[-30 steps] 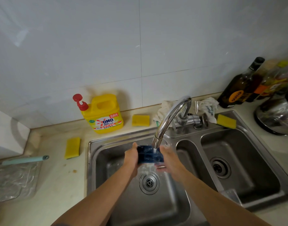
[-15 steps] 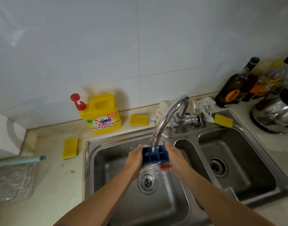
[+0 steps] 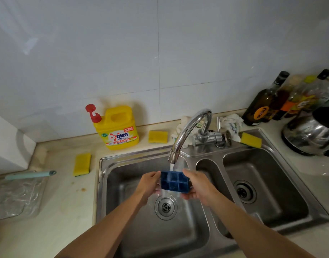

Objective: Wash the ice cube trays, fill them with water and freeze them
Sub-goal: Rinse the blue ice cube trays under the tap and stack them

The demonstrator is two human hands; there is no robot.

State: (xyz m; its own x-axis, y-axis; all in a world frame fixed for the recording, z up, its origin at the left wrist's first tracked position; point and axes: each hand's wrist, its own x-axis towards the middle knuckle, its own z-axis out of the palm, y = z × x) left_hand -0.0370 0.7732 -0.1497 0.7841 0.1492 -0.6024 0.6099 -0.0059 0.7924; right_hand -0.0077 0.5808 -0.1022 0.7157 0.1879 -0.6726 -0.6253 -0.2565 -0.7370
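blue tray (image 3: 174, 182) under running tap (image 3: 186, 134)
left hand (image 3: 148, 185) and right hand (image 3: 199, 189) grip its ends over the sink (image 3: 122, 183).

Home kitchen, steel dbl sink (image 3: 104, 183), tap (image 3: 187, 131), dish soap jug (image 3: 119, 127), sauce bottles (image 3: 282, 97)

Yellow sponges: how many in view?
3. Left sponge on the counter; middle sponge beside the detergent jug; right sponge on the sink's rear rim. More could be hidden.

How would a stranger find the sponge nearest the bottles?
Start at the double steel sink, then its chrome faucet. Right of the faucet, on the sink's back rim, lies a yellow sponge; the other sponges lie on the counter left of it.
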